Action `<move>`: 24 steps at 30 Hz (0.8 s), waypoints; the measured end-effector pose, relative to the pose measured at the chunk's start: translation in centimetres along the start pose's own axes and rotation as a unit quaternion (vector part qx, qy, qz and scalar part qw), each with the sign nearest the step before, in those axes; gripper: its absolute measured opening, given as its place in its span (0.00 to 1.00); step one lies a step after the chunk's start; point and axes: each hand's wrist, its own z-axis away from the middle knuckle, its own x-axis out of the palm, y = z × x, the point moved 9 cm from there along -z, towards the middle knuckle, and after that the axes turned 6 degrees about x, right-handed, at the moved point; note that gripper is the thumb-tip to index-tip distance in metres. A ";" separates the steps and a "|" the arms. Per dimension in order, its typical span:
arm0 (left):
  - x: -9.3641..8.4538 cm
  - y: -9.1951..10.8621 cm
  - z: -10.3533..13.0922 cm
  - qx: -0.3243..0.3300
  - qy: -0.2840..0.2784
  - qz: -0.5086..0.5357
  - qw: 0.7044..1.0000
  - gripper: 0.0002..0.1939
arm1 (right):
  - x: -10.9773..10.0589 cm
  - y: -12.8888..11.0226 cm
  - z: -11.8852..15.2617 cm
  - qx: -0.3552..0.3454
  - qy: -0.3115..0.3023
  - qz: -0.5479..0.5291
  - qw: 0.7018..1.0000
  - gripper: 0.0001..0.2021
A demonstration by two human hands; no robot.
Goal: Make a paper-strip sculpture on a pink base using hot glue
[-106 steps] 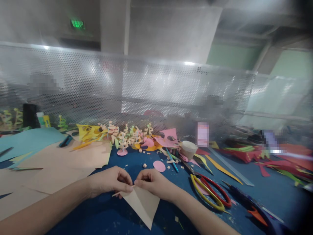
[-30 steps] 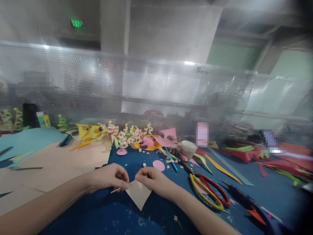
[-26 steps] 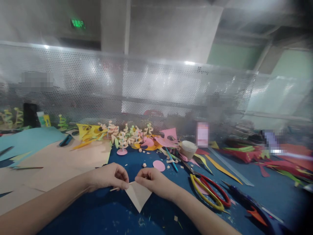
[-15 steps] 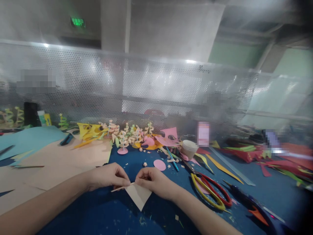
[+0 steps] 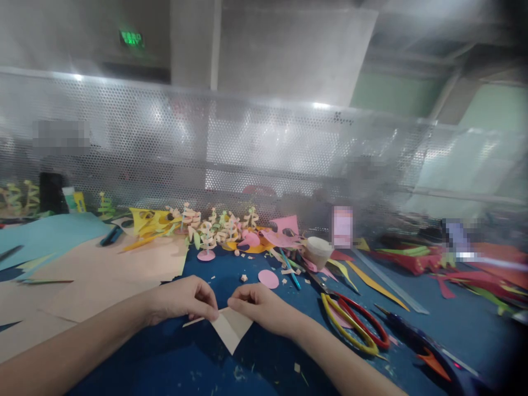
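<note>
Between my hands is a small cream piece of paper [image 5: 231,329], its pointed corner hanging down and a thin rolled edge along its top. My left hand [image 5: 190,300] pinches the rolled edge at the left, where a narrow end sticks out past the fingers. At the upper right of the same paper, my right hand [image 5: 258,305] pinches it between thumb and bent fingers. Just beyond lies a pink paper circle [image 5: 268,279]. Right of my right hand, scissors [image 5: 350,324] with red and yellow handles rest on the blue table [image 5: 165,363].
Large peach sheets [image 5: 124,269] and a blue sheet [image 5: 49,234] cover the left. Curled paper pieces [image 5: 223,225] stand at the back, beside a white cup [image 5: 318,250]. A clear ruler [image 5: 391,280] and a dark blue tool [image 5: 429,344] lie right. A perforated metal screen [image 5: 264,137] runs behind.
My hands have drawn slightly apart along the paper's top edge. The paper has shifted a little left and now shows a crease down its middle.
</note>
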 end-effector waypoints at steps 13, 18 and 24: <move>0.6 0.1 0.1 0.003 -0.016 0.019 1.000 0.11 | 0.1 0.2 -0.2 -0.012 0.000 -0.045 0.999 0.14; 0.1 0.3 -0.2 0.018 0.002 0.000 1.000 0.10 | 0.2 -0.1 -0.3 -0.015 -0.006 -0.051 0.999 0.14; -0.3 0.7 -0.4 0.045 0.021 -0.020 0.999 0.09 | -0.1 -0.1 -0.1 -0.012 -0.001 -0.017 1.000 0.15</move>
